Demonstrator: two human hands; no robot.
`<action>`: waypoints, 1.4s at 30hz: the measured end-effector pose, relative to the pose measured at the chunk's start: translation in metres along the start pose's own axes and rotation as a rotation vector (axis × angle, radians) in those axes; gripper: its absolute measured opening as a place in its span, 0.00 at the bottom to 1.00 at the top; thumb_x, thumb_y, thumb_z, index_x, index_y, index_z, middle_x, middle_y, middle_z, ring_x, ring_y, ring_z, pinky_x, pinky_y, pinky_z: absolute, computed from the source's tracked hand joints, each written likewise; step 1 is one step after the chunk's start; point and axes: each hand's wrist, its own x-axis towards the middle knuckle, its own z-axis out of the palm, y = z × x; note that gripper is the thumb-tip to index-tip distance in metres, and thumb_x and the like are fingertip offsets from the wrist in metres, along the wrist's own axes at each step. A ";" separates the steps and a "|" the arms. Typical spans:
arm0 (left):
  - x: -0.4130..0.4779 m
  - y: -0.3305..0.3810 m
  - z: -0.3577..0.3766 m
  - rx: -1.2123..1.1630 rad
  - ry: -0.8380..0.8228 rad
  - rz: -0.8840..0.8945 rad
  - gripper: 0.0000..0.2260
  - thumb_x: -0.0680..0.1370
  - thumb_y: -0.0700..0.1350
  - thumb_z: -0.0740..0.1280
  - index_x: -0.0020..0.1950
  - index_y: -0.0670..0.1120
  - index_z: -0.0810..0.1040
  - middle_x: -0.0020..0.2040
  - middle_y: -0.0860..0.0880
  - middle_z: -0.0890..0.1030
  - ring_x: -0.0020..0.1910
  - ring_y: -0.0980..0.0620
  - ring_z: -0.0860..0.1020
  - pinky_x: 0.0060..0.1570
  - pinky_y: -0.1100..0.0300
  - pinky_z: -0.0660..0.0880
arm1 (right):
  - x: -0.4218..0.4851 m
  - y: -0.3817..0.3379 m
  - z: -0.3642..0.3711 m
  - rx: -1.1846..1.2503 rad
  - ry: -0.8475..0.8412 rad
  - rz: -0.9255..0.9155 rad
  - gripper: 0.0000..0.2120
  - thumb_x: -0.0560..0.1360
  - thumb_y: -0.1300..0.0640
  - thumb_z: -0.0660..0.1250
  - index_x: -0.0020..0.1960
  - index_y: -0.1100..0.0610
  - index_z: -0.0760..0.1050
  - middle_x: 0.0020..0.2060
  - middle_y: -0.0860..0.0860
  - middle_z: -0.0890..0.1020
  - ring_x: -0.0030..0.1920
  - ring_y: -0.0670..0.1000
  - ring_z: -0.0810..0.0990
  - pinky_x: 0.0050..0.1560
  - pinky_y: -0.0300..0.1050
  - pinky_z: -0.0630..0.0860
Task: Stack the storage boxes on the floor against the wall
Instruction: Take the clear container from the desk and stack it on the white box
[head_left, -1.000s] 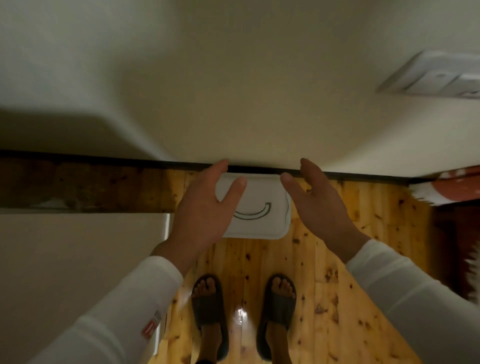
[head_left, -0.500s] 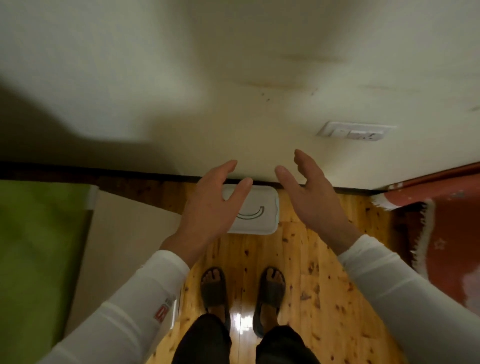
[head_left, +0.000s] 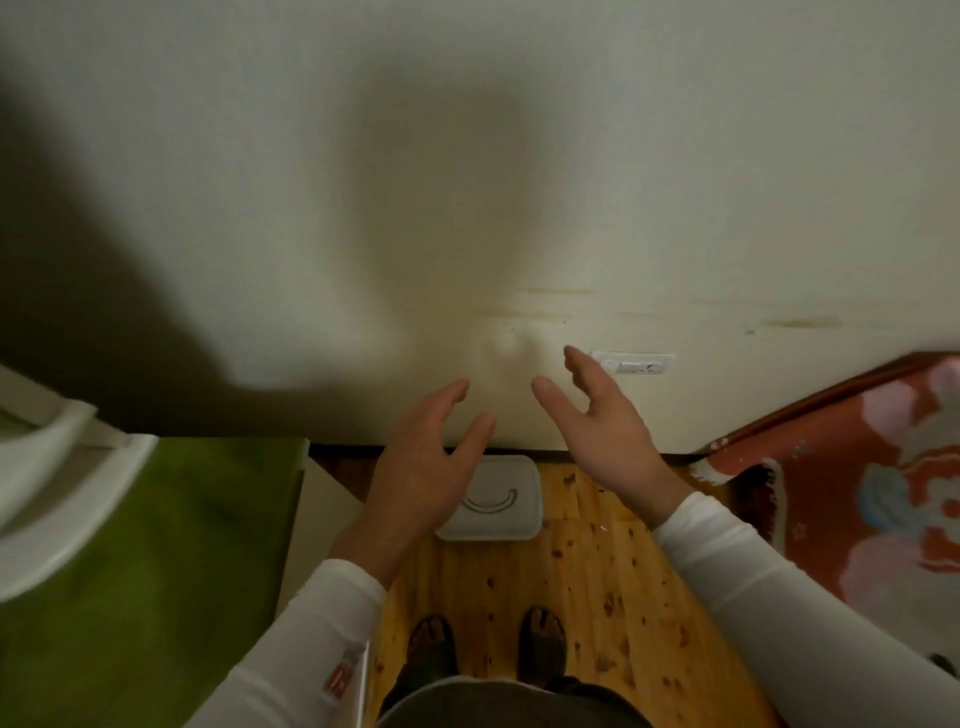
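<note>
**Both hands lifted clear of the storage box**

Since a second ago both hands have risen away from the box and the view has pulled back, so the box now looks smaller and sits below the palms instead of between them. The left hand (head_left: 423, 467) hangs with its grip spread, fingers loosely curved, holding nothing; its palm covers the box's left edge from this view. The right hand (head_left: 602, 423) is likewise spread and empty, raised in front of the wall (head_left: 675, 182).

One storage box (head_left: 506, 501) is in view: a pale, rounded-corner rectangle with a white lid carrying a curved grey handle mark. It rests on the wooden floor (head_left: 597, 597), its far side against the dark skirting at the foot of the wall, below and between the two grips. Whether another box lies under it cannot be told.

Two sandalled feet (head_left: 543, 644) stand nearer than the box. One wall socket (head_left: 634, 362) sits just beyond the right fingertips, one red patterned rug (head_left: 857, 493) lies right of that grip, and one green cover (head_left: 156, 545) lies left of the left grip.
</note>
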 end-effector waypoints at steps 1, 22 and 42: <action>-0.001 0.002 -0.003 -0.012 0.000 0.009 0.26 0.78 0.62 0.60 0.74 0.57 0.66 0.70 0.57 0.71 0.67 0.60 0.68 0.61 0.61 0.64 | -0.003 -0.007 0.000 -0.006 -0.004 -0.009 0.35 0.73 0.33 0.61 0.76 0.45 0.59 0.73 0.45 0.66 0.71 0.45 0.64 0.63 0.40 0.60; -0.108 0.046 -0.064 0.095 0.193 0.011 0.24 0.78 0.58 0.64 0.72 0.53 0.70 0.69 0.54 0.73 0.67 0.55 0.71 0.66 0.56 0.68 | -0.087 -0.085 0.000 -0.150 -0.207 -0.282 0.34 0.75 0.36 0.61 0.76 0.50 0.60 0.74 0.49 0.65 0.71 0.49 0.65 0.70 0.51 0.63; -0.260 -0.010 -0.178 0.039 0.531 -0.180 0.23 0.75 0.61 0.63 0.68 0.55 0.74 0.64 0.54 0.78 0.60 0.58 0.76 0.61 0.56 0.73 | -0.193 -0.186 0.133 -0.088 -0.596 -0.492 0.34 0.75 0.38 0.62 0.76 0.51 0.59 0.75 0.50 0.64 0.72 0.51 0.64 0.71 0.54 0.62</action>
